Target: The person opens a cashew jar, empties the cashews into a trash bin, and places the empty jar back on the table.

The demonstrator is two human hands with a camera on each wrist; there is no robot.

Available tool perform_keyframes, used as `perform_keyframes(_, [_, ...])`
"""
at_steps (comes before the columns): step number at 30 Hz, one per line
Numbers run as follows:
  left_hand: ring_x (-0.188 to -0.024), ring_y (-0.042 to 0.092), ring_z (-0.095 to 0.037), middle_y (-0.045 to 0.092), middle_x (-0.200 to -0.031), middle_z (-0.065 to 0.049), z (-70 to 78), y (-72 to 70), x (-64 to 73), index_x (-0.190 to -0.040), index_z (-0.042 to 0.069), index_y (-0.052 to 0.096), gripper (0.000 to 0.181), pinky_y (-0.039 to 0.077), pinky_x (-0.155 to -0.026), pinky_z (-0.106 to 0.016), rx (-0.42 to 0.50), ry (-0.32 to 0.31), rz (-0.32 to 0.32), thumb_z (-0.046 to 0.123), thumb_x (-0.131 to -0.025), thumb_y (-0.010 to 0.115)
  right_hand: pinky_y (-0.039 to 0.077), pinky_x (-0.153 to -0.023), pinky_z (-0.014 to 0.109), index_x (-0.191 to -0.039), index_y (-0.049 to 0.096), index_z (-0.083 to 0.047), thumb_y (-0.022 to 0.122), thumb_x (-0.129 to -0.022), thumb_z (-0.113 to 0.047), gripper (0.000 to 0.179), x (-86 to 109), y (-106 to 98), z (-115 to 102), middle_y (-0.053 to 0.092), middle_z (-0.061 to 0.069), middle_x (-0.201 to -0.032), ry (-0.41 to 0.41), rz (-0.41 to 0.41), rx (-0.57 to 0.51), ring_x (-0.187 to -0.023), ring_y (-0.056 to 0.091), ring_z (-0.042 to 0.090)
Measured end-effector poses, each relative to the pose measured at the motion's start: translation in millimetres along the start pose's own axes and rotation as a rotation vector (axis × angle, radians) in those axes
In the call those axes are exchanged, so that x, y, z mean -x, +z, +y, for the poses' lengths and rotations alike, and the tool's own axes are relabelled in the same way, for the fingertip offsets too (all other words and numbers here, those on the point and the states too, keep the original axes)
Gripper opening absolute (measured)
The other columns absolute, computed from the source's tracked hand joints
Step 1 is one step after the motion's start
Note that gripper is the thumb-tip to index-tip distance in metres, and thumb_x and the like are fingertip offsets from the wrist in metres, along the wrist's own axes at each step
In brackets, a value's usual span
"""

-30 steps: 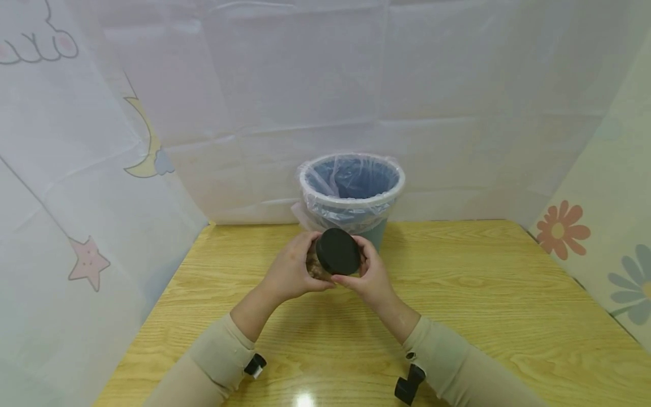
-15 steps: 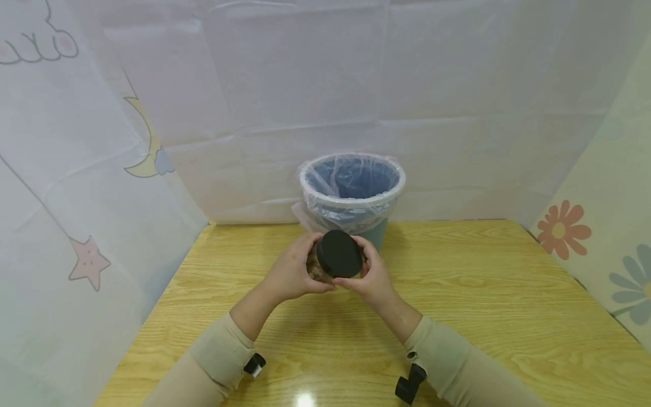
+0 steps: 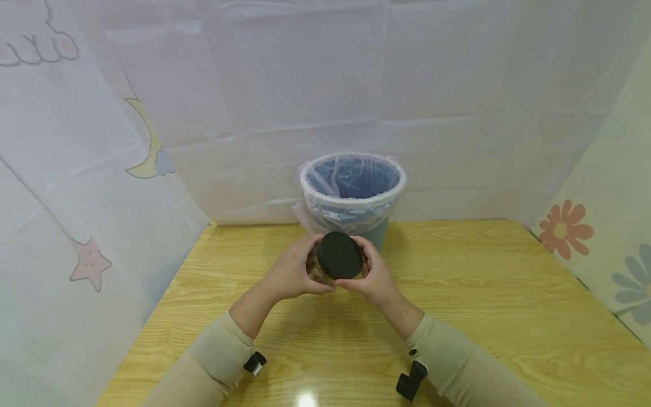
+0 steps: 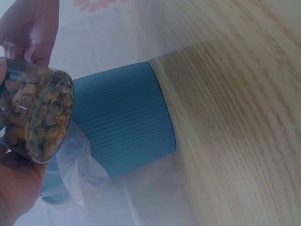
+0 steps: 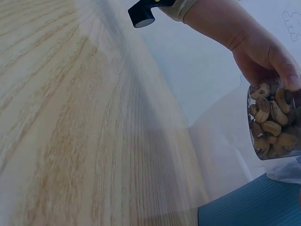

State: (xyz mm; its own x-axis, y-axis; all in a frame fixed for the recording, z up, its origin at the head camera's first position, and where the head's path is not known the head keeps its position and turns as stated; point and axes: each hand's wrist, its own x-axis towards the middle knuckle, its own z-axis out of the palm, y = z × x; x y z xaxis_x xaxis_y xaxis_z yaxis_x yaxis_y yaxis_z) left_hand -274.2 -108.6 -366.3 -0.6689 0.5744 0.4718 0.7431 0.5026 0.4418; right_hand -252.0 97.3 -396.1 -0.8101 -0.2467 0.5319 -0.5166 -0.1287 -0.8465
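Note:
A clear jar of cashew nuts with a black lid is held up in front of the bin, tilted so the lid faces the head camera. My left hand grips the jar's body from the left, thumb low and fingers around the far side. From the right, my right hand holds it at the lid, thumb by the lid's lower edge and fingers curled behind. In the left wrist view the jar's base shows well off the table. The right hand's fingers are partly hidden by the lid.
Behind the jar, a blue ribbed bin with a white rim and a clear plastic liner stands on the wooden table. Printed sheets enclose the back and both sides.
The jar's lid has shifted very slightly down and to the right, with the right hand moving along with it. The left hand's hold looks the same.

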Motion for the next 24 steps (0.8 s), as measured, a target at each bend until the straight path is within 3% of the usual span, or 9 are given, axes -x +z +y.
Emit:
perform_keyframes(6, [-0.115,0.046,-0.010,0.048,-0.127,0.005,-1.0,-3.9,-3.8,-0.134,0.019,0.040,0.091,0.040,-0.096,-0.035,0.066,0.012,-0.031,0.043,-0.058,0.084,0.039,-0.095,0.020,-0.131,0.034,0.006,0.080,-0.063,0.006,0.082,-4.8,-4.3,2.2,0.043,0.020,-0.126,-0.057,-0.038,-0.004,-0.114,0.045,0.015])
perform_keyframes(17, [-0.114,0.046,-0.009,0.048,-0.125,0.007,-9.1,-5.5,-2.0,-0.132,0.021,0.042,0.090,0.039,-0.097,-0.034,0.112,0.027,-0.106,0.048,-0.057,0.083,0.037,-0.096,0.019,-0.132,0.033,0.006,0.083,-0.062,-0.002,0.086,-5.6,-9.3,7.5,0.044,0.015,-0.127,-0.077,-0.128,0.011,-0.114,0.044,0.013])
perform_keyframes(24, [-0.116,0.046,-0.008,0.047,-0.128,0.010,-11.7,-6.2,-2.2,-0.134,0.026,0.039,0.091,0.038,-0.098,-0.033,0.252,0.051,-0.165,0.045,-0.057,0.083,0.039,-0.096,0.025,-0.134,0.030,0.006,0.082,-0.067,-0.015,0.088,-8.7,-13.8,13.2,0.044,0.015,-0.128,-0.155,-0.231,0.001,-0.115,0.045,0.016])
